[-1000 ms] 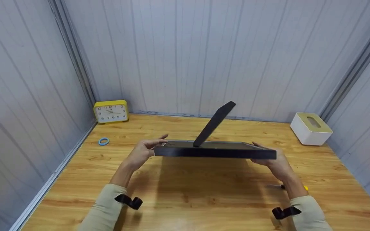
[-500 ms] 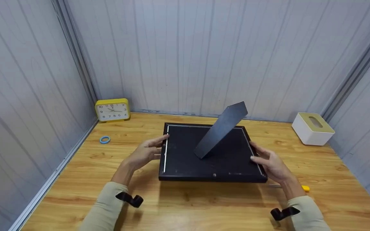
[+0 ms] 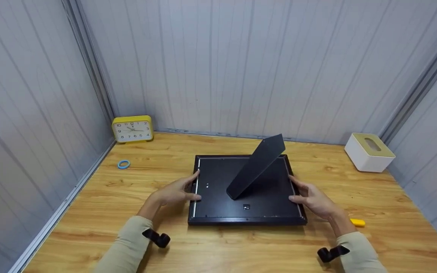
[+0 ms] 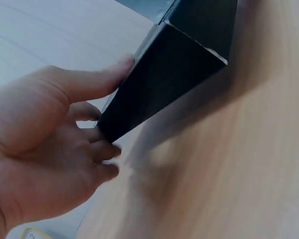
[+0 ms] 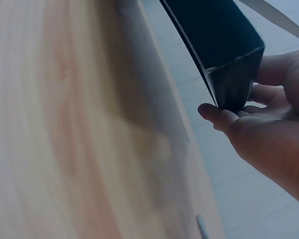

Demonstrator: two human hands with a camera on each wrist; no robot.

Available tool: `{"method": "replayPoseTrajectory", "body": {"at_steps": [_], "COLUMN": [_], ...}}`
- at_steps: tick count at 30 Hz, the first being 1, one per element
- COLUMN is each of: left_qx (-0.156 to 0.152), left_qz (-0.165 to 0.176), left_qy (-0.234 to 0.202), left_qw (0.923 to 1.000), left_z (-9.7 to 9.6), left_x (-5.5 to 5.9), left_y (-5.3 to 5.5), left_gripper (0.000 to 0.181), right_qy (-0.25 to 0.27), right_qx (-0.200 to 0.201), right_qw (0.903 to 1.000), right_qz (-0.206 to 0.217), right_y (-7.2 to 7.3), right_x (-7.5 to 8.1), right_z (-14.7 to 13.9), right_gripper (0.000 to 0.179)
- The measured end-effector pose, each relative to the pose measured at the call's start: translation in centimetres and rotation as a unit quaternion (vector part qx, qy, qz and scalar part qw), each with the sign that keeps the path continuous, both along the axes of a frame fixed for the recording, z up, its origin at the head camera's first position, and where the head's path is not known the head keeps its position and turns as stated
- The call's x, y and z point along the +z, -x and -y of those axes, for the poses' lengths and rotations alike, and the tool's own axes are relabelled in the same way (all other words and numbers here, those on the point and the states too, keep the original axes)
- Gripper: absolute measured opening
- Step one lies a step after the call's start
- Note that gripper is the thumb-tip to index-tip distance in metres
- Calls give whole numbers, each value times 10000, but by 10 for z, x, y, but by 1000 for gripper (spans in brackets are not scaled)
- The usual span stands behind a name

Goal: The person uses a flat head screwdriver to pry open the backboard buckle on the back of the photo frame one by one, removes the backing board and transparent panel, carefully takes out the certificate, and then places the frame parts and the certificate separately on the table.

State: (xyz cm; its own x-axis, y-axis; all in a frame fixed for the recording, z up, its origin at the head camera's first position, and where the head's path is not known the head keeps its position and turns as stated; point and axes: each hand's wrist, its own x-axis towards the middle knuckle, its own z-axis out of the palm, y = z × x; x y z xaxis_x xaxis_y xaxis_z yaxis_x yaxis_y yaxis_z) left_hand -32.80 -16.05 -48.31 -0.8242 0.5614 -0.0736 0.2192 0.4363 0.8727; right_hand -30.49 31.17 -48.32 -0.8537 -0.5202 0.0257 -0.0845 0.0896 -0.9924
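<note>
A black picture frame (image 3: 218, 212) is back side up in the middle of the head view, its easel leg (image 3: 256, 167) swung out and slanting up to the right. My left hand (image 3: 175, 191) grips the left edge, thumb on the border. Opposite it, my right hand (image 3: 317, 199) holds the right edge in the same way. In the left wrist view, fingers curl under the frame's side (image 4: 144, 74), which stands a little over the tabletop with a shadow below. Fingertips also reach beneath the frame's corner (image 5: 234, 79) in the right wrist view.
A yellow handle (image 3: 357, 222) lies behind my right wrist, partly hidden. At the back left stand a yellow alarm clock (image 3: 132, 129) and a blue ring (image 3: 123, 164). A white tissue box (image 3: 369, 152) is at the back right. Panel walls enclose the wooden table (image 3: 222, 254).
The frame was seen almost edge-on, then tilted flatter so its back faces up, and came down lower and nearer. Both hands kept hold of its sides throughout.
</note>
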Motion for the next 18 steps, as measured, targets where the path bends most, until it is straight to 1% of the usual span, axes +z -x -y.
{"method": "replayPoseTrajectory", "body": {"at_steps": [1, 4, 7, 8, 11, 13, 18], "left_qx": [92, 261, 302, 312, 424, 549, 720], "left_qz": [-5, -35, -87, -85, -70, -37, -48], "left_qy": [116, 390, 544, 580, 666, 720, 795], "left_qw": [9999, 9989, 9980, 9978, 9969, 9959, 9942], "left_z": [-1, -4, -8, -8, -10, -11, -13], "left_x": [-2, -5, -6, -6, -6, -6, -7], "left_y": [-1, -2, -1, -1, -1, -2, -1], "left_gripper": [93, 83, 73, 70, 67, 68, 71], "right_qy": [-117, -834, -1583, -1727, -1928, -2041, -2321], "right_qx": [27, -42, -150, -162, -224, -287, -431], "right_qw": [9999, 9962, 9857, 9829, 9790, 9768, 9700], "right_qz": [15, -233, -556, -621, -622, -586, -579], "right_y": [0, -1, -1, -2, -3, -5, -7], "right_x": [-1, -4, -8, -9, -9, -8, -6], "right_z": [0, 0, -2, -2, -3, -3, -2], "right_gripper": [81, 76, 70, 69, 66, 64, 61]}}
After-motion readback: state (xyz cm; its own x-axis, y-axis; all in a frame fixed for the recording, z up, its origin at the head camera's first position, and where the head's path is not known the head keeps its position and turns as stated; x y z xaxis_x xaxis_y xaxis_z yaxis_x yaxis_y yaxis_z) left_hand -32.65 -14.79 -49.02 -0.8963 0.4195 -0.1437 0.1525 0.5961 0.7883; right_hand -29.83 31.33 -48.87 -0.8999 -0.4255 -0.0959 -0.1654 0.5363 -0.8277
